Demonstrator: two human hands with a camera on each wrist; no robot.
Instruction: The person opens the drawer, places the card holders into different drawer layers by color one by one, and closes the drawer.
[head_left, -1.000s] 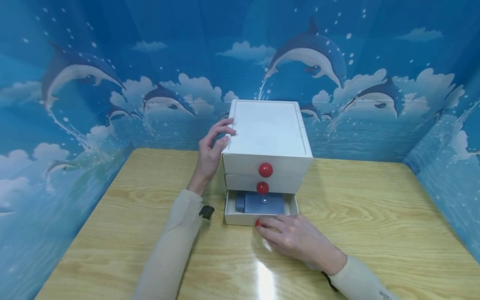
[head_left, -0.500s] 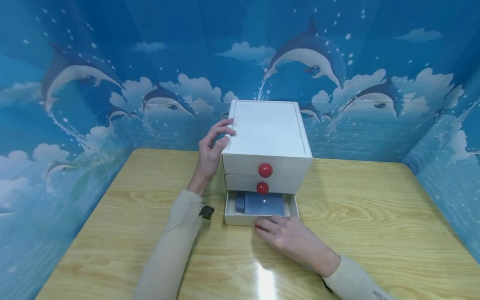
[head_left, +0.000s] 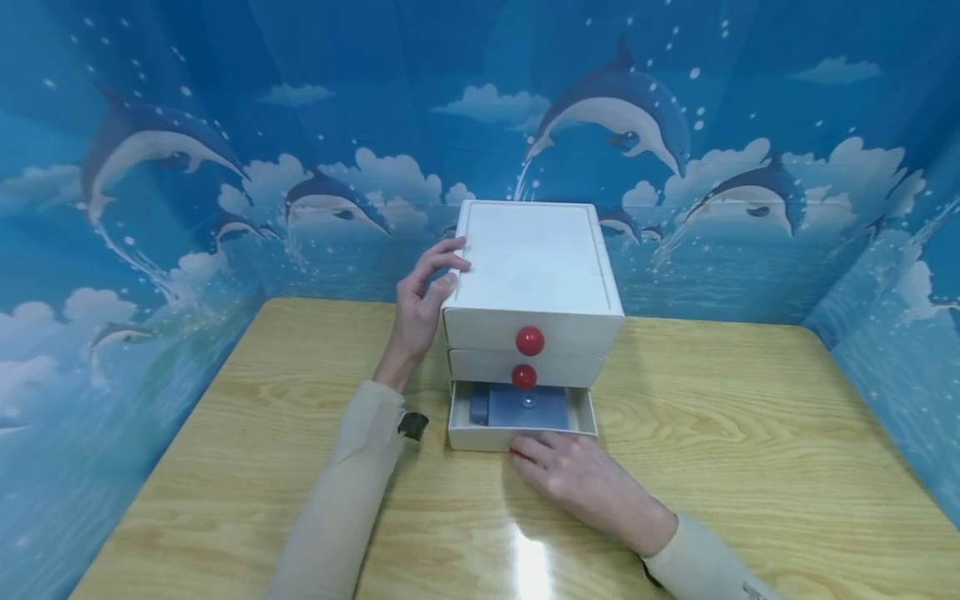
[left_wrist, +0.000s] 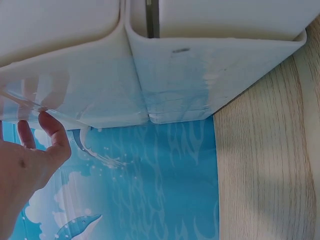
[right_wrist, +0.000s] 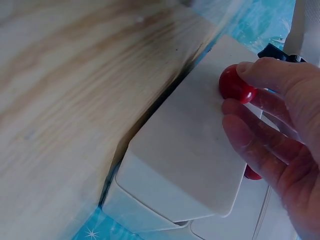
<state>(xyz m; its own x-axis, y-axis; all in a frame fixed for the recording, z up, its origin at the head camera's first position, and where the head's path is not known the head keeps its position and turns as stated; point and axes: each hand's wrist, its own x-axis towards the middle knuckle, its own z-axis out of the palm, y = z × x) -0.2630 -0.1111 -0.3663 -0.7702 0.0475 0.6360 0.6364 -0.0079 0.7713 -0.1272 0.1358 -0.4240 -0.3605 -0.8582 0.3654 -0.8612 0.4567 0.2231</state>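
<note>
A white drawer cabinet (head_left: pixel 536 258) stands on the table with its bottom drawer (head_left: pixel 476 439) pulled out. My left hand (head_left: pixel 420 308) rests against the cabinet's upper left edge, fingertips on the top; in the left wrist view its fingers touch the side wall. At the drawer's front is my right hand (head_left: pixel 585 487). Its thumb and fingers pinch the drawer's red knob (right_wrist: pixel 234 85), which the head view mostly hides. Inside the drawer lies a flat blue item (head_left: pixel 536 408) with a small round shiny stud; its kind cannot be made out.
Two more red knobs, an upper one (head_left: pixel 529 341) and a middle one (head_left: pixel 523 377), mark closed drawers above. The wooden table (head_left: pixel 720 433) extends to both sides. A blue dolphin-print curtain (head_left: pixel 360 100) surrounds it at the back and sides.
My right hand has shifted slightly left and now covers the knob more. The left hand, the cabinet and the drawer have stayed in place.
</note>
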